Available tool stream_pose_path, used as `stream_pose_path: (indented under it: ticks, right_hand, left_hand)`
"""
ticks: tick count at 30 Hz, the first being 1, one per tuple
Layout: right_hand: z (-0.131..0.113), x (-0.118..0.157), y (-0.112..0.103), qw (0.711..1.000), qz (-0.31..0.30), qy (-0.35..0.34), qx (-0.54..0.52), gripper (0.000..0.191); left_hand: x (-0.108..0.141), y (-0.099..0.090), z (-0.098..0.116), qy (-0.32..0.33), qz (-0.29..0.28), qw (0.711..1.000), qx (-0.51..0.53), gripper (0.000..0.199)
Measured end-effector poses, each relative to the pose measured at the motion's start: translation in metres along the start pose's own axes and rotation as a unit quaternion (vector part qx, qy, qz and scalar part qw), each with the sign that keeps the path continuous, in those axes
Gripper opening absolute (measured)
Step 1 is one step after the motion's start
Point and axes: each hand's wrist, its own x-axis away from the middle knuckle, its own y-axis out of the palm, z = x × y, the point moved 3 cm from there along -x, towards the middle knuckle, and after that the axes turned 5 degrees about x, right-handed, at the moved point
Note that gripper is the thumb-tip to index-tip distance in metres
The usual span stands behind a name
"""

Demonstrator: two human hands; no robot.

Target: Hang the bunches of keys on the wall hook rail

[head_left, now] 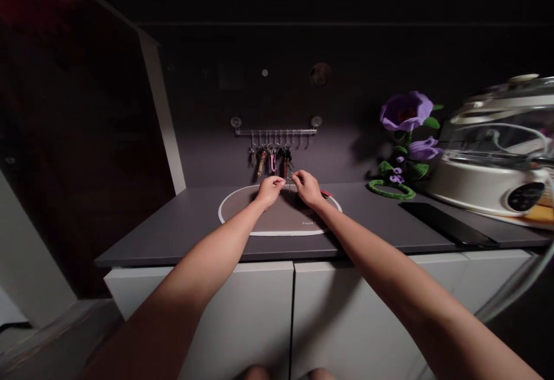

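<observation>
My left hand (pixel 270 190) and my right hand (pixel 306 187) are close together above the grey oval mat (pixel 277 221) with a white rim. Both have their fingers pinched. Between the fingertips is a small, thin metal ring with a key (pixel 289 183), which both hands seem to hold. A hook rail (pixel 277 132) on the wall just behind carries several sets of keys, one with a pink carabiner (pixel 272 161). Something red and dark (pixel 327 193) lies on the mat beside my right wrist, partly hidden by it.
Purple knitted flowers (pixel 407 112) with a green ring base stand on the counter (pixel 168 227) to the right. Beyond them is a white appliance (pixel 480 181) with a clear top. A black flat slab (pixel 445 223) lies before it. White cabinet doors (pixel 246 310) are below.
</observation>
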Motion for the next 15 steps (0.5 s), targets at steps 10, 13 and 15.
stream_pose_path:
  ticks: [10,13,15]
  right_hand:
    - [0.012,-0.016,-0.008,0.995,0.061,0.067,-0.034,0.021]
    - [0.018,-0.027,-0.005,0.992,0.075,0.084,-0.051,0.020]
    - [0.019,-0.036,-0.003,0.991,0.081,0.089,-0.057,0.019]
  left_hand:
    - [0.004,0.002,0.002,0.047,-0.040,0.988,-0.139,0.015]
    - [0.004,0.003,0.001,0.045,-0.047,0.987,-0.146,0.015]
    - [0.004,0.004,0.000,0.052,-0.048,0.986,-0.153,0.015]
